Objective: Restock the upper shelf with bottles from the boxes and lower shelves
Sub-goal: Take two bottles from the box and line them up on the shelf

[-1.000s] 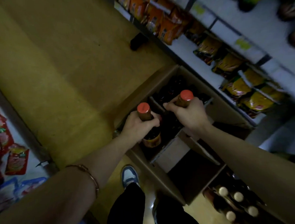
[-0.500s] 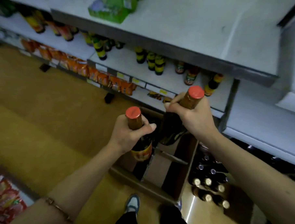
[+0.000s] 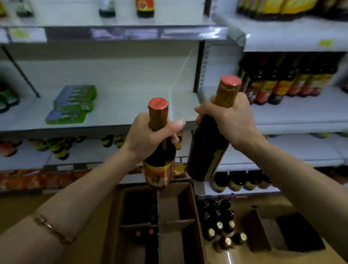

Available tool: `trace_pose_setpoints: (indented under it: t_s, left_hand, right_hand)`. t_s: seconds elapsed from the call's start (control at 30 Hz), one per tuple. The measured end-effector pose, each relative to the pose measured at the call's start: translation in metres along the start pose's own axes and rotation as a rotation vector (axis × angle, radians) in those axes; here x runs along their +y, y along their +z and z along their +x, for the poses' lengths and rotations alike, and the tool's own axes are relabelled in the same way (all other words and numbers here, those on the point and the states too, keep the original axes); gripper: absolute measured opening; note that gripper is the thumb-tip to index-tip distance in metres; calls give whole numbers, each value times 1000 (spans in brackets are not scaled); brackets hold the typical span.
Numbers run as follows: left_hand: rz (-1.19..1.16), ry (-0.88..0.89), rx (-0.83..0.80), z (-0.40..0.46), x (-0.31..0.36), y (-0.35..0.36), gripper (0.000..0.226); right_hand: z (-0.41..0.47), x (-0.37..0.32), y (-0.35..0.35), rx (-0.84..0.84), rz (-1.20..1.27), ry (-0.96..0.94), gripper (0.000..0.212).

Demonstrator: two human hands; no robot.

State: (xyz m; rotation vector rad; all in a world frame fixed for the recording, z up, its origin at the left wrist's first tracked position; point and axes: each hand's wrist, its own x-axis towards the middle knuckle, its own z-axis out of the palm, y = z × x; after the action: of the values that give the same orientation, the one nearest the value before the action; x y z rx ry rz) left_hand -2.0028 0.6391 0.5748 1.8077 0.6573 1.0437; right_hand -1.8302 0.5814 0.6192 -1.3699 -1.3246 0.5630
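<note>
My left grip (image 3: pixel 149 137) is closed around the neck of a dark bottle (image 3: pixel 159 152) with a red cap and a red-and-yellow label; the bottle stands upright. My right grip (image 3: pixel 231 119) is closed around the neck of a second dark bottle (image 3: pixel 207 154), which tilts with its red cap up and to the right. The two bottles hang side by side, close but apart.

Directly below both grips sits an open cardboard box (image 3: pixel 189 211) on the yellow floor (image 3: pixel 17 214). Cardboard dividers split it into cells; a few red-capped bottles (image 3: pixel 143 233) remain in the cells on its left side. To the right of the box, below my right grip, a cluster of gold-capped bottles (image 3: pixel 223 231) stands on the floor.

Ahead of the grips, at about cap height, runs a white shelf (image 3: pixel 128 106). Green packets (image 3: pixel 72 104) lie on it to the left of my left grip. To the right of my right grip, the adjoining shelf bay holds a row of dark bottles with orange labels (image 3: pixel 282 83). Above is a further shelf (image 3: pixel 113 32) with a few bottles on it. Shelves below carry small jars and orange packets, too blurred to identify. A bracelet (image 3: pixel 51 229) sits on my left forearm.
</note>
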Motion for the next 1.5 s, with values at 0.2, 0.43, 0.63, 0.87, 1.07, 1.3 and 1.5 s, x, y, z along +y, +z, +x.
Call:
trace_pose_setpoints:
  t_s: [0.2,0.43,0.63,0.87,1.07,1.3,1.5]
  left_hand:
    - [-121,34,-194,34,55,54,38]
    - [-298,96,-420,73,119,149,24]
    - [-333,109,-592,97,167,248,27]
    - [-356,106,-687,113,208,378,23]
    - [-416,114,-772,108,243,493,25]
    - [-478,89,-979,112,269,621,20]
    - [-533,9,-1073,126,273,717,21]
  right_hand:
    - [-22,-50,-81,143,-37,-68,23]
    - [-56,-73,-182,367,-104,-30,27]
    - [-83,-78,-279,513,-153,-12,27]
    - [-121,-56,-400,626,-151,19,26]
    - [-167,-42,-496,754,-177,37,27]
    - [-216,-25,-592,949,-249,74,28]
    - [-238,-4,-665,1021,-342,110,28]
